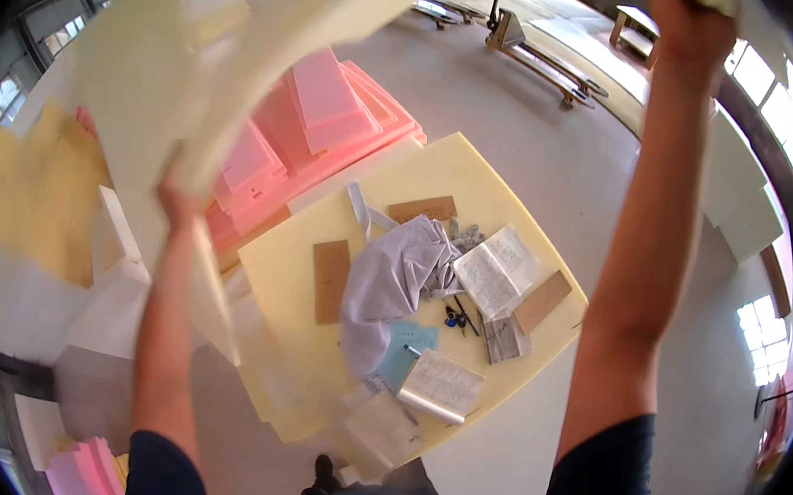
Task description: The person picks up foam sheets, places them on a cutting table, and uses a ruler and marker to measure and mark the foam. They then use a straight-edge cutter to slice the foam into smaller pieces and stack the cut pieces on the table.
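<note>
A large cream foam sheet [272,54] arches up from the left toward the top edge, smeared by motion. My left hand [179,190], also blurred, is closed on its near edge. High at the upper right, my right hand [692,33] is raised and closed on a cream piece of foam, seemingly the same sheet; its fingers are partly cut off by the picture's edge. Below and between my arms stands a pale yellow foam block [293,281]. On it lie a crumpled lilac-grey cloth [391,280], open notebooks [499,269] and brown cardboard pieces [328,281].
Pink foam slabs [333,117] are stacked just beyond the block's left side. A pallet jack [534,56] stands on the grey floor at the far right. White foam boards [741,190] lean along the right. A pen, dark small tools [457,315] and blue paper lie among the notebooks.
</note>
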Demonstrator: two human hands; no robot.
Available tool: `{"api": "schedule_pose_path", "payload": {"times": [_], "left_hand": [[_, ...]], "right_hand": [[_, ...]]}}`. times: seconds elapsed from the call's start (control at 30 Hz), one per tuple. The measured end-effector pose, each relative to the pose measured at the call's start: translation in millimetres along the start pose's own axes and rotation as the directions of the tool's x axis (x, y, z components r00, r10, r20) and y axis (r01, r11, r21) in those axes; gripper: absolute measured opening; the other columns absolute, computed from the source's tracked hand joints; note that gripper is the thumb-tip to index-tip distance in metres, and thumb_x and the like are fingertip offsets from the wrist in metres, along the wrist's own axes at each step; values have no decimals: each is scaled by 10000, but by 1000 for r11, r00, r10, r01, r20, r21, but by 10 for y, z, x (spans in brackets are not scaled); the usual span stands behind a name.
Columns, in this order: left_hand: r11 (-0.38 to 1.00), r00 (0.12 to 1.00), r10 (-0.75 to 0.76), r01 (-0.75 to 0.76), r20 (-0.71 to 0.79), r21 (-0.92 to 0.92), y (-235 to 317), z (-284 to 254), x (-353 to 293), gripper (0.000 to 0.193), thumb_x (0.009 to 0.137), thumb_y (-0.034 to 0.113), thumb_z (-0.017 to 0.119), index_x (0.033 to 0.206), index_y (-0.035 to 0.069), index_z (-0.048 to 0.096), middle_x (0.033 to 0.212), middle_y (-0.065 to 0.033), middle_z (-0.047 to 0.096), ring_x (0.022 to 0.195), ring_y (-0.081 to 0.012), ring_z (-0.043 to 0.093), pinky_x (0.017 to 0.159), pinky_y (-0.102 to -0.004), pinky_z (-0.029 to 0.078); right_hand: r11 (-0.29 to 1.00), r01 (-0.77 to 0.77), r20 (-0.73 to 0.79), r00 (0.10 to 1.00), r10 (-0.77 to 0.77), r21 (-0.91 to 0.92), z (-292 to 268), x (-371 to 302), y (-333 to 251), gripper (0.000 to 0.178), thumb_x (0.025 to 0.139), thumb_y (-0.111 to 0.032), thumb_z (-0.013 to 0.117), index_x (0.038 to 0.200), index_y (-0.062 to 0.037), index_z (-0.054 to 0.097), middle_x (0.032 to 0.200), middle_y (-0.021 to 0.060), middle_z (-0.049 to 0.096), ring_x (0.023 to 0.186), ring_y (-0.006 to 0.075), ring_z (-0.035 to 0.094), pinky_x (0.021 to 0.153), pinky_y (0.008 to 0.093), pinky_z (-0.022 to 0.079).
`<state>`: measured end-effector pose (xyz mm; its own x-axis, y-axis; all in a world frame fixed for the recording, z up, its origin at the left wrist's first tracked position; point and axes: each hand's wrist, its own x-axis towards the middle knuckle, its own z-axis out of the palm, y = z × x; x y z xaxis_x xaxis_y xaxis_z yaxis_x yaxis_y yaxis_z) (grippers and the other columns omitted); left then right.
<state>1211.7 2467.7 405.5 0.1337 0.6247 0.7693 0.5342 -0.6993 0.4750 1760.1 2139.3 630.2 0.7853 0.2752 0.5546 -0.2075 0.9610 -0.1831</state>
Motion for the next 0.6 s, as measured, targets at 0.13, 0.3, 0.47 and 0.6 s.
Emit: {"api": "schedule_pose_path", "payload": {"times": [0.13, 0.3, 0.47, 0.6], "left_hand": [[974, 961, 138, -87, 239, -209, 976, 1894, -1199, 594, 750, -111, 451, 1307, 61, 567, 1337, -159, 545, 1244, -278, 527, 1046, -325, 427], [962, 698, 94, 119, 710, -244, 2236, 2784, -2640, 395, 1003, 238, 355, 1338, 103, 514, 1395, -181, 485, 1289, -290, 474, 1078, -372, 383], [638, 373, 13, 711, 928, -295, 2177, 2499, -3336, 712, 936, 391, 552, 1498, 97, 228, 1465, -196, 396, 1368, -366, 355, 1121, -489, 297], [-512, 430, -45, 765, 902, -390, 1597, 1954, -2834, 772, 955, 619, 338, 1479, 58, 252, 1448, -170, 425, 1340, -362, 389, 1103, -489, 317]], "right_hand": [[974, 134, 67, 990, -124, -182, 319, 184, -830, 378, 880, -151, 635, 1227, -56, 518, 1089, 66, 620, 964, 243, 626, 791, 377, 544], [961, 137, 137, 985, -106, -240, 445, 129, -963, 367, 904, -153, 605, 1243, -44, 512, 1113, 75, 616, 988, 246, 622, 813, 377, 543], [993, -44, 252, 965, 72, -112, 513, -197, -247, 358, 929, -154, 575, 1259, -32, 507, 1136, 84, 613, 1013, 250, 617, 835, 377, 543], [961, -257, 304, 911, 277, -105, 46, -719, 303, 353, 949, -156, 550, 1271, -22, 502, 1155, 91, 610, 1032, 253, 614, 853, 377, 542]]}}
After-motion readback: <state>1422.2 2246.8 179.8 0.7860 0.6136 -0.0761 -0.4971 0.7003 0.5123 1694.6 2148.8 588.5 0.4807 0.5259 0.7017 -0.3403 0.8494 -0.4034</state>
